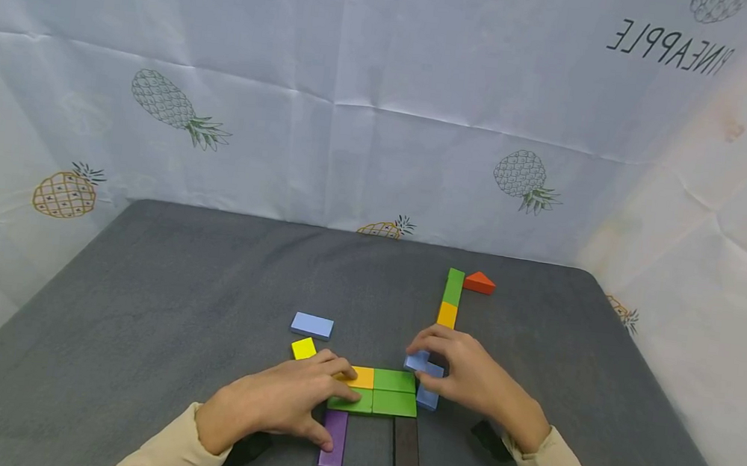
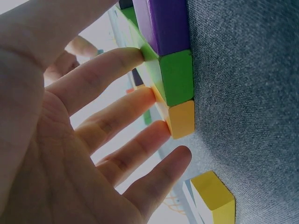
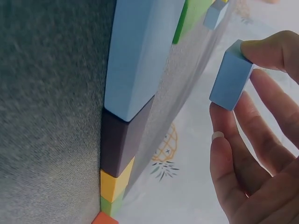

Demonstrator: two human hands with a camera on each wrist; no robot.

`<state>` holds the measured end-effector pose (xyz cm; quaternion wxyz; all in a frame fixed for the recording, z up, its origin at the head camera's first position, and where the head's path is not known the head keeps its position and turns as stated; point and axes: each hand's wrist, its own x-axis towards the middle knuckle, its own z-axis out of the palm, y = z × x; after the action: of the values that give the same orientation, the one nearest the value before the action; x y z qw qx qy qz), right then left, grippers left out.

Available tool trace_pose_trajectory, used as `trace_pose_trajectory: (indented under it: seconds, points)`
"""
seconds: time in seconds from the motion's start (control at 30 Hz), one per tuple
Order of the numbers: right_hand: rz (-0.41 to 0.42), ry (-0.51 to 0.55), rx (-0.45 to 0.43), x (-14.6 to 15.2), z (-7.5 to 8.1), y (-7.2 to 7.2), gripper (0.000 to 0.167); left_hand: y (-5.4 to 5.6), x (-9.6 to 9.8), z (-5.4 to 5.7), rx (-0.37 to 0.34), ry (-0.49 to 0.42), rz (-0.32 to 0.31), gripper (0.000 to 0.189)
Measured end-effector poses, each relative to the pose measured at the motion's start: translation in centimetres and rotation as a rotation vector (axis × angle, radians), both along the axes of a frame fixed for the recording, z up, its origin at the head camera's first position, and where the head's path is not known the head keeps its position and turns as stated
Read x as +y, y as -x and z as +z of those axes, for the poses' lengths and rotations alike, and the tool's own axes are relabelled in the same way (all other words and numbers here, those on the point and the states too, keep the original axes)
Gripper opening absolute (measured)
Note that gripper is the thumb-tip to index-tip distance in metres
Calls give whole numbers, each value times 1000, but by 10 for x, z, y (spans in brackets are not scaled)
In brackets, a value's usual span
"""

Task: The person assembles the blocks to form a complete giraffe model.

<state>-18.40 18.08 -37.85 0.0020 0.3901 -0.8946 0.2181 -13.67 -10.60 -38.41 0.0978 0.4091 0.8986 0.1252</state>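
Observation:
A small blue block (image 3: 232,77) is pinched between the thumb and fingers of my right hand (image 1: 471,370), raised above the grey table. Beneath it lies a longer blue block (image 1: 429,388), along the right end of a rectangle of green blocks (image 1: 394,403) and an orange block (image 1: 364,377). My left hand (image 1: 286,395) spreads its fingers over the left end of that rectangle, fingertips touching the green and orange blocks. Its thumb is at the purple block (image 1: 335,439), which extends toward me, as does a dark brown block (image 1: 405,446). Just past the left fingers sits a yellow block (image 1: 304,348).
Farther back on the left lies another blue block (image 1: 312,325). Running away from the right hand is a line with an orange-yellow block (image 1: 447,314) and green blocks (image 1: 453,289), beside a red triangular block (image 1: 479,283). A pineapple-printed cloth (image 1: 380,166) hangs behind the grey table (image 1: 207,277).

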Motion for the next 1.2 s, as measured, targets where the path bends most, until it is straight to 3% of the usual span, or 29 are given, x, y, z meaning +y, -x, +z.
trace_pose_trajectory:
  seconds: [0.93,1.2]
  points:
    - [65,-87,-19,-4,0,-51,24,1,0,-2,-11,-5,10,58]
    - [120,-98,-88,-1,-3,-61,21,0,0,-1,-1,-7,7,58]
